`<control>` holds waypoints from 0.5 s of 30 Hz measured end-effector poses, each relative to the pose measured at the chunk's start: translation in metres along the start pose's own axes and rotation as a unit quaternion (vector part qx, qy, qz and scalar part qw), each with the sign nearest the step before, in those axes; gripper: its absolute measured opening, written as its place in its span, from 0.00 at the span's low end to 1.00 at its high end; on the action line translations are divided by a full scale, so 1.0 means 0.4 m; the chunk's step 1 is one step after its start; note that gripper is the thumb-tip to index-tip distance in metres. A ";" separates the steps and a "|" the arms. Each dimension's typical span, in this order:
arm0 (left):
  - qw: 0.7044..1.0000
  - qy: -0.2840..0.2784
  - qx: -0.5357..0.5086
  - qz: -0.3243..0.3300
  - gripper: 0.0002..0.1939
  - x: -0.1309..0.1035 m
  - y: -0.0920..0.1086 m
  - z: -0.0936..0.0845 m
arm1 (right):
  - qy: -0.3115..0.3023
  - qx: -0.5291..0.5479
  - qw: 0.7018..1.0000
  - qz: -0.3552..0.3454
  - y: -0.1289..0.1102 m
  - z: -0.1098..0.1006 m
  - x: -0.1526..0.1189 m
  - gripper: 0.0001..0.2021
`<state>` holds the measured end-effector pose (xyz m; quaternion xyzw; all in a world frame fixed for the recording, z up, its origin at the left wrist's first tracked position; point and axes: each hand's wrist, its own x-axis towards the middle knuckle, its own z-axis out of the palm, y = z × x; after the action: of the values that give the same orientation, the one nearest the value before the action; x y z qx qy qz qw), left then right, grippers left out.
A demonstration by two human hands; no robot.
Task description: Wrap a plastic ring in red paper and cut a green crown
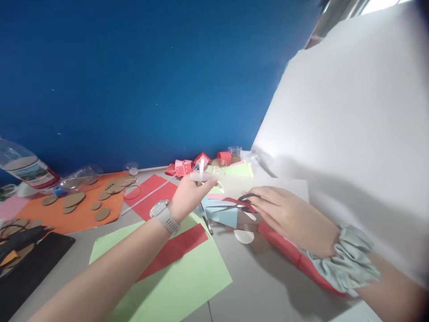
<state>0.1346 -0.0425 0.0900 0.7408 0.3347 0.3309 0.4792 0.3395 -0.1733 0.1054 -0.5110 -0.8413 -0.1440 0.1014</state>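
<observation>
My left hand (191,193), with a grey watch on its wrist, reaches forward over the table. Between its thumb and fingers is a small whitish strip (201,175), perhaps paper or tape; part of it sticks up. To the right, my right hand (279,210) has its fingers at the black handles of a pair of scissors (231,206). The blades point left and lie apart, above light blue paper (219,217) and a red scrap. A pen (207,219) rests just left of the scissors, and a white paper half-round (244,236) lies below them.
Light green paper (197,286) carries a red strip (174,250) in front. Cardboard discs (102,214) lie on orange paper (115,208) at left, near a plastic bottle (30,167). A blue panel (150,89) stands behind, a white board (351,112) at right. A red pouch-like thing (295,257) lies under my right forearm.
</observation>
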 end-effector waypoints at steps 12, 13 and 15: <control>0.992 0.109 0.000 -0.065 0.18 0.091 -0.071 -0.005 | 0.145 0.095 0.985 0.006 0.000 0.019 -0.172 0.22; 0.993 0.104 0.007 -0.058 0.18 0.095 -0.068 -0.008 | 0.136 0.101 0.985 0.030 -0.005 0.016 -0.177 0.22; 0.995 0.088 0.024 -0.040 0.18 0.099 -0.062 -0.014 | 0.124 0.106 0.983 0.083 -0.015 0.010 -0.175 0.20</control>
<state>0.1478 0.0002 0.0751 0.7061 0.4132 0.3671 0.4427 0.3662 -0.2329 0.0787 -0.5438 -0.7874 -0.1070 0.2700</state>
